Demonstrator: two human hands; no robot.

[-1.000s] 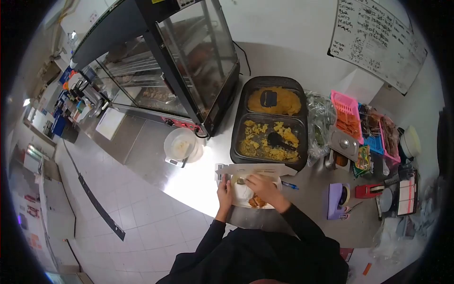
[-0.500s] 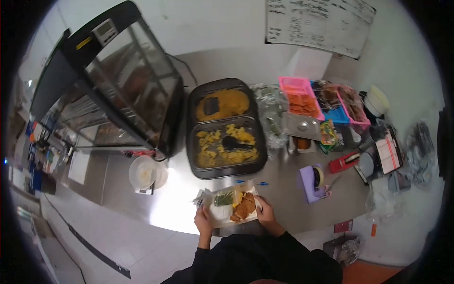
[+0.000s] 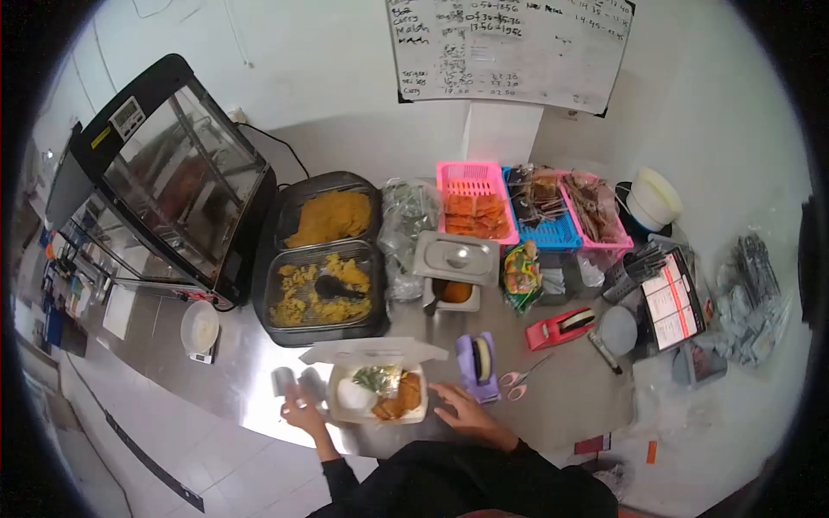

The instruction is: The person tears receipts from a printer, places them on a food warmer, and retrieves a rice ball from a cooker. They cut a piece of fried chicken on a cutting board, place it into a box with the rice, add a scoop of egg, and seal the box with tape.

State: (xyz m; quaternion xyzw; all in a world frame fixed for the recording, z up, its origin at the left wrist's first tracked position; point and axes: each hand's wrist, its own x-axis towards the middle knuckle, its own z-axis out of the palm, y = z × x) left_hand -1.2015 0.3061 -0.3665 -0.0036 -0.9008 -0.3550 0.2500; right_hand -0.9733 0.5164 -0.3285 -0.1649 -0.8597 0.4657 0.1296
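Note:
An open white paper food box (image 3: 378, 416) sits on the steel counter before me, its lid raised at the back. Inside it are white rice (image 3: 354, 395), green leaves (image 3: 371, 377), a clear-wrapped packet (image 3: 389, 384) and golden-brown fried pieces (image 3: 400, 401). My left hand (image 3: 302, 414) is left of the box, apart from it, its fingers smeared by motion beside blurred grey patches; I cannot tell whether it holds anything. To the right of the box, my right hand (image 3: 466, 416) is open, fingers spread and fingertips close to the box's side.
Behind the box stands a black two-part pan (image 3: 259, 293) of yellow food, beside a glass display warmer (image 3: 164, 181). Rightward are a purple tape dispenser (image 3: 471, 371), scissors (image 3: 518, 384), a red tape dispenser (image 3: 553, 331), a lidded steel container (image 3: 458, 259) and a pink basket (image 3: 466, 177).
Both hands have let go of the box, which now rests with its lid raised at the back. My left hand has moved left. The view has shifted, showing more of the whiteboard.

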